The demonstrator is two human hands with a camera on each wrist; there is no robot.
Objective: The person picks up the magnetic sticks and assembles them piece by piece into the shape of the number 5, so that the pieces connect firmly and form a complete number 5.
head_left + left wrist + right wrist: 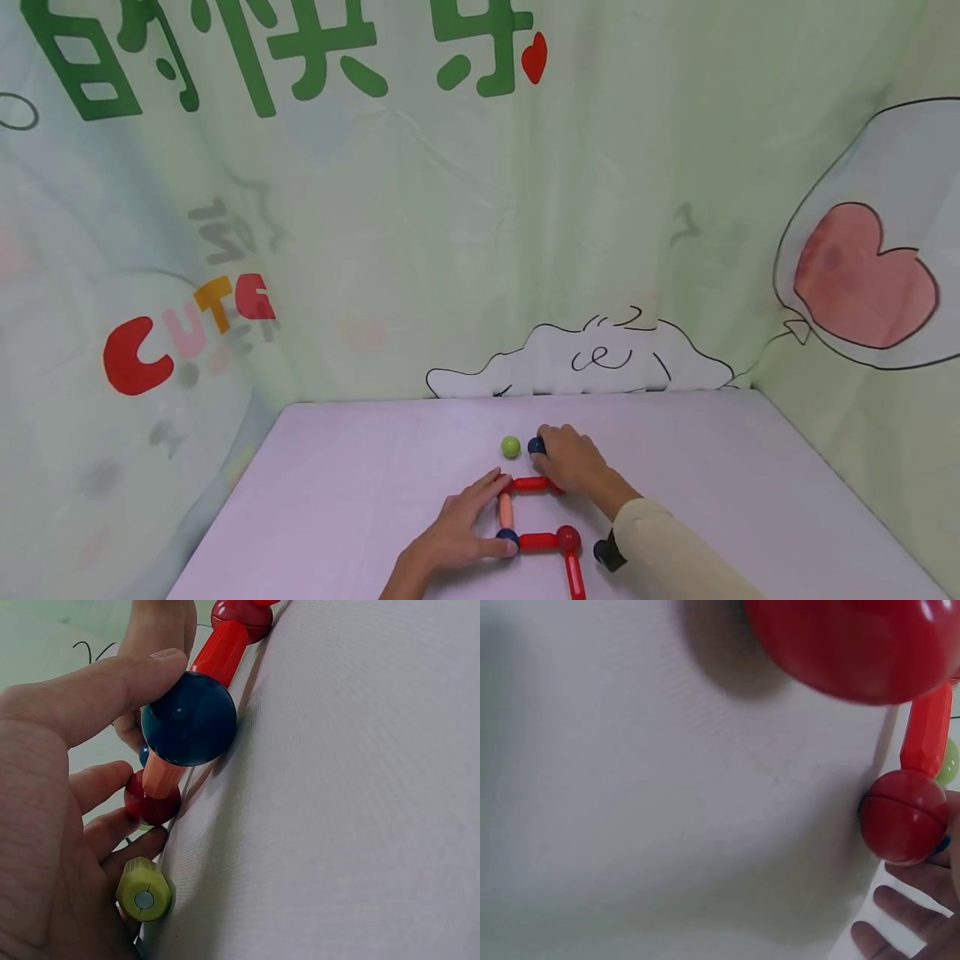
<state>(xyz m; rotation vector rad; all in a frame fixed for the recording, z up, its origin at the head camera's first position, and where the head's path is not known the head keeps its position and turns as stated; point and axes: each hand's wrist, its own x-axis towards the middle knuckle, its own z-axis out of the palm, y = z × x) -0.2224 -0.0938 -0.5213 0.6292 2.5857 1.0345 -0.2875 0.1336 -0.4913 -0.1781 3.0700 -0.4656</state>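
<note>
A blue ball (189, 720) and a red ball (902, 817) look like smooth, glossy plastic. The tabletop (360, 787) shows matt, woven cloth; past its far edge hangs a creased fabric curtain (465, 225).

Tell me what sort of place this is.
Probably a curtained-off play or craft corner: a cartoon-printed curtain hangs behind and beside a pale table, which holds toy-like building pieces such as a red rod and a green ball.

Left hand (457, 529) palm down, thumb (124, 682) stretched out, fingers (105, 786) reaching forward, apart from thumb. Left wrist (411, 567) bare. Right hand (572, 458) farther forward, back up, thumb and forefinger pinching; right forearm (671, 546) pale-sleeved, slanting in from lower right.
</note>
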